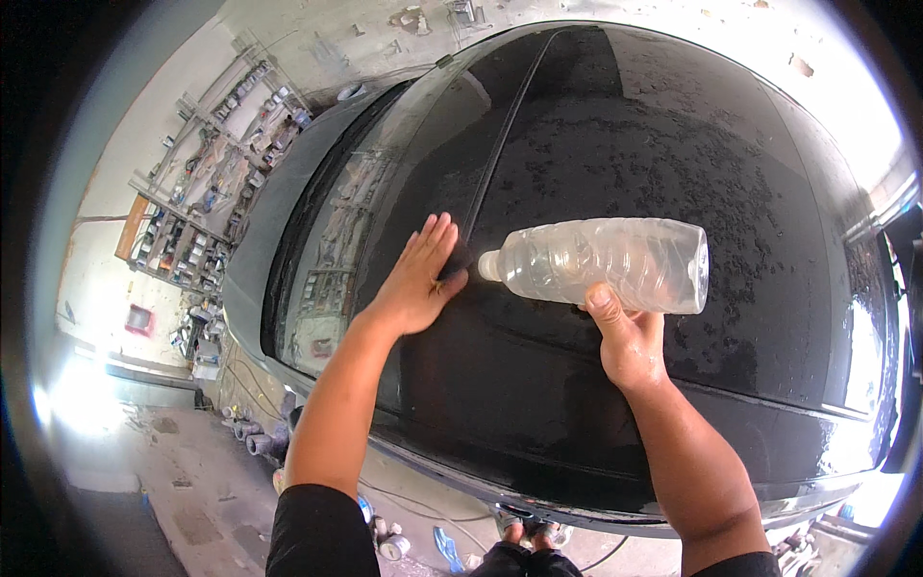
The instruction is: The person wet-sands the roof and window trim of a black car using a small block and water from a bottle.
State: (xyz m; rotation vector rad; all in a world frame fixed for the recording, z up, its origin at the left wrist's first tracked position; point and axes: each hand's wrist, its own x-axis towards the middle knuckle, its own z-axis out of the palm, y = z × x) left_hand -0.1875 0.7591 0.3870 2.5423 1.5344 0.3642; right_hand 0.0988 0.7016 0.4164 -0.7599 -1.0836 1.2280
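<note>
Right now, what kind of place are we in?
Probably a car repair workshop: a wet-looking dark car fills the middle, shelves off to the left are crowded with small containers, and the floor looks patchy and worn.

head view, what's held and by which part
The right hand holds the clear bottle by its body, toward the base; whether the left hand holds anything cannot be told.

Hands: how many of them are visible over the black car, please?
2. The right hand holds the clear bottle; the left hand is to its left, over the black car.
</note>
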